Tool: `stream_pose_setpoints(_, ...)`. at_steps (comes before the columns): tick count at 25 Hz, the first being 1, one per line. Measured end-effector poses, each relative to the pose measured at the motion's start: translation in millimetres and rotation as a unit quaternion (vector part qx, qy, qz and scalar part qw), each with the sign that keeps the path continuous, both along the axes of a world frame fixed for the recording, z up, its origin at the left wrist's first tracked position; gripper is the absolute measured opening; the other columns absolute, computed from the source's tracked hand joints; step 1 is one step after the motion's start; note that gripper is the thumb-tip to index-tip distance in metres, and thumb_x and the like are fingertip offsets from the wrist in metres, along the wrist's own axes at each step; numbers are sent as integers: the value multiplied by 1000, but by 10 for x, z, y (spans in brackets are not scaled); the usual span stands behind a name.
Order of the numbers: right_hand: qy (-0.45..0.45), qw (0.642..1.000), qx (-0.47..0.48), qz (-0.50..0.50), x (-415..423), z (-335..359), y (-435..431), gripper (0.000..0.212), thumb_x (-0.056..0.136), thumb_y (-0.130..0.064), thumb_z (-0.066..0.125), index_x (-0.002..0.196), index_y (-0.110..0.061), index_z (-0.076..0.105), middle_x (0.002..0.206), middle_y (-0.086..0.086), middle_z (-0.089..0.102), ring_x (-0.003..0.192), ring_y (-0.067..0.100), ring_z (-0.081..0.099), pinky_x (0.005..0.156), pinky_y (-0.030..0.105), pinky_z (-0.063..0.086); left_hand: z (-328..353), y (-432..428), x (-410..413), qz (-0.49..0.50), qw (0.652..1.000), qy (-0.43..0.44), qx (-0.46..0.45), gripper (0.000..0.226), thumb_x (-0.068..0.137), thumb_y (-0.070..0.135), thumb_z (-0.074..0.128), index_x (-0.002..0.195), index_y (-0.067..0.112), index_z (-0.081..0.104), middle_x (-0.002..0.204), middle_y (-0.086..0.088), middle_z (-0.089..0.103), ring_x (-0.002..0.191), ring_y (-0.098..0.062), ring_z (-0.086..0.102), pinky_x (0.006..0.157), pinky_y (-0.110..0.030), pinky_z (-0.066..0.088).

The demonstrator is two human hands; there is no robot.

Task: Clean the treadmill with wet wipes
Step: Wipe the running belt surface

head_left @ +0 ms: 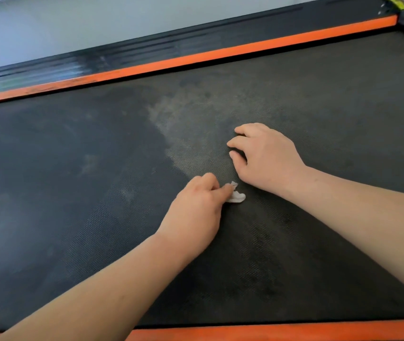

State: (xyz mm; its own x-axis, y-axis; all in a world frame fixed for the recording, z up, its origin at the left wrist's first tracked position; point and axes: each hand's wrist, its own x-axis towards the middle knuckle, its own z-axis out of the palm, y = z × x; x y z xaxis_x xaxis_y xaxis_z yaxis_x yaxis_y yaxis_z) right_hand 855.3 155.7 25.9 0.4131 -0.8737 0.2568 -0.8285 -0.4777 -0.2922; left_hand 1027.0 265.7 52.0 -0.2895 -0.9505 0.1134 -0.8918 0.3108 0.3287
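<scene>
Left hand (196, 207) pinching wipe (236, 196), right hand (262, 156) resting on belt (73, 193)

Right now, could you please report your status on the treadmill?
Left hand pinching wet wipe on treadmill belt. Right hand empty, fingertips on belt. Pale dusty patch ahead, nothing blocking.

Light is even, soft and moderately bright, with no hard highlights. The black textured treadmill belt (97, 193) shows crisp weave at frame centre and goes hazy toward the left and lower edges. At upper left, the glossy black ribbed side rail (122, 57) carries streaked, smeared reflections. The pale grey floor (73, 25) above it is blurred and featureless. Shadows are faint and diffuse, darkest under the curled fingers of the right hand (267, 156). The small crumpled white wet wipe (236, 196) pinched by the left hand (196, 210) is nearly overexposed, its folds barely legible. Forearms swell toward the lower corners from wide-angle stretch.
</scene>
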Motion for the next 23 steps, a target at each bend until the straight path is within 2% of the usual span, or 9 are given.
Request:
stream_pose_setpoints(4,14,1000,-11,-7,36,-16,-166,21,93,-32,64,106,-23,78,120,6,67,117,31,60,87,42,52,-28,-254,179,101,994,47,2,12,97,15,61,97,16,73,89,-1,61,79,-25,59,69,-45,53)
stream_pose_setpoints(7,15,999,-27,-14,56,-51,-221,21,94,-33,62,103,-22,77,117,7,68,115,33,62,84,43,53,-70,-262,113,100,994,24,36,16,99,14,55,100,15,72,94,-2,58,81,-26,57,72,-46,53)
stream_pose_setpoints(11,47,998,-43,14,209,-132,-241,36,96,-34,47,117,-19,73,133,12,66,124,41,58,95,51,53,15,-428,364,46,998,2,46,11,91,9,67,98,16,68,97,-3,63,89,-30,62,79,-44,54)
stream_pose_setpoints(13,64,997,-37,17,216,-130,-237,40,97,-36,44,122,-21,72,135,10,65,125,42,57,97,52,52,10,-700,716,123,992,-1,18,7,90,9,66,94,15,69,97,-3,67,93,-32,64,81,-38,52)
stream_pose_setpoints(15,80,996,-35,6,211,-102,-240,39,97,-37,46,121,-23,73,135,7,65,124,39,59,95,50,52,2,-828,860,209,977,-18,21,9,92,12,63,95,14,71,97,-5,67,95,-34,63,81,-40,50)
stream_pose_setpoints(16,84,996,-32,2,230,-90,-233,39,95,-37,45,118,-23,74,134,6,66,123,38,59,94,50,52,-21,-812,775,209,977,-30,31,12,91,12,64,100,16,72,100,-5,67,97,-34,63,84,-42,51)
stream_pose_setpoints(20,104,994,-23,-3,305,-84,-237,43,94,-38,39,113,-22,74,134,7,65,123,38,58,95,49,51,-42,-504,390,32,997,-28,71,24,92,13,66,113,23,70,107,0,60,103,-26,61,88,-43,53)
stream_pose_setpoints(21,105,994,-25,2,291,-88,-240,44,95,-39,39,117,-22,73,136,8,64,124,38,58,97,51,51,-27,-591,501,36,997,-18,72,23,92,12,66,112,23,71,108,1,62,105,-25,62,90,-42,53)
stream_pose_setpoints(23,109,994,-28,11,247,-95,-245,43,99,-38,40,126,-23,70,140,9,62,128,40,56,100,53,49,-7,-837,805,140,988,-20,58,20,92,12,65,109,21,72,108,-1,63,105,-28,64,89,-38,51)
